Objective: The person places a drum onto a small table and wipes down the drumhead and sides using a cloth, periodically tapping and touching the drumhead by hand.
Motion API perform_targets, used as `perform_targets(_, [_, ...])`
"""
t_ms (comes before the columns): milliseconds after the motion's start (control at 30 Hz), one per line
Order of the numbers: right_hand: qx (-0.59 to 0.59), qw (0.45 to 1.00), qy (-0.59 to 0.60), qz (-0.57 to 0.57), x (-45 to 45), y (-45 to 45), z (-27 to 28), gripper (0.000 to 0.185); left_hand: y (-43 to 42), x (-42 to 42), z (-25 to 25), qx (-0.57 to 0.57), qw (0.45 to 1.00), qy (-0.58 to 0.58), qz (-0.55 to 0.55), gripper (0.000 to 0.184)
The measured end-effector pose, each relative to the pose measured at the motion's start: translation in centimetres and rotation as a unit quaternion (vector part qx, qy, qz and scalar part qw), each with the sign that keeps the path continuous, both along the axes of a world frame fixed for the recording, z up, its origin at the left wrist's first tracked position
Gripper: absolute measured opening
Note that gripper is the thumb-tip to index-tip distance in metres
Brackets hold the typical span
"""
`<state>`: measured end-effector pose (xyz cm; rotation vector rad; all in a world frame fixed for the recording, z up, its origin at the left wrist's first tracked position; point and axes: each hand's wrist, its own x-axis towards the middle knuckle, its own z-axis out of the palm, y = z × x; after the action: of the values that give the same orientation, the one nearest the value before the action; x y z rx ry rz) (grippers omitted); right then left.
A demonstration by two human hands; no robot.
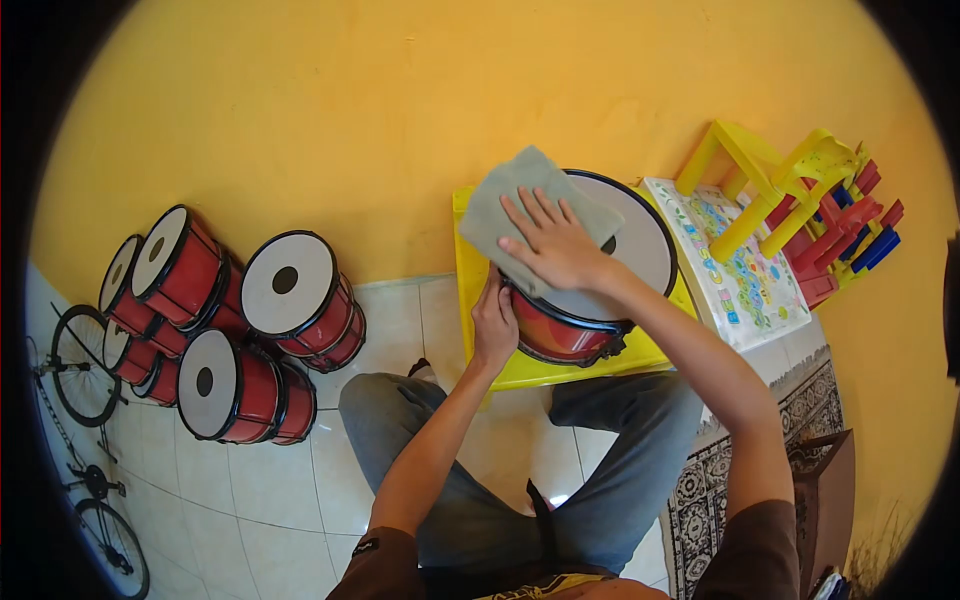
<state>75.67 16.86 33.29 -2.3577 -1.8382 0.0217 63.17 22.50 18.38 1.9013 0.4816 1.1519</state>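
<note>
A red drum with a white head, black rim and black centre dot sits on a yellow table. On the left part of its head lies a grey-green cloth, reaching past the rim. My right hand rests flat on the cloth, its fingers spread. At the drum's left front side, my left hand is closed around the rim edge, just below the cloth. Some of its fingers are hidden behind the drum and cloth.
Several red drums stand on the tiled floor at the left, near a bicycle. To the right is a patterned white table bearing a yellow chair. A patterned rug lies at lower right, beside a brown object.
</note>
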Motion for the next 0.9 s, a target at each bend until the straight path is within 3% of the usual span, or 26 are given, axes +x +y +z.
perform_targets(100, [0.009,0.999,-0.016,-0.042,3.0,1.4,-0.1,0.078,0.1,-0.1,0.1,0.007,1.0,0.018,-0.015,0.047])
perform_targets(367, [-0.005,0.973,-0.024,-0.228,6.3,-1.5,-0.5,0.085,-0.2,-0.4,0.9,0.01,1.0,-0.006,-0.022,0.047])
perform_targets(467, [-0.01,0.972,-0.025,-0.232,5.9,-1.9,0.0,0.084,-0.3,0.0,0.6,0.015,1.0,-0.016,-0.006,0.047])
perform_targets(733, [0.02,0.999,-0.039,-0.026,1.9,0.3,-0.4,0.08,0.0,0.0,0.5,0.032,0.999,-0.013,0.017,0.043])
perform_targets(900, [-0.005,0.999,-0.009,0.046,-1.6,-4.0,0.5,0.073,-0.1,-0.6,0.8,0.036,0.999,-0.006,-0.001,0.033])
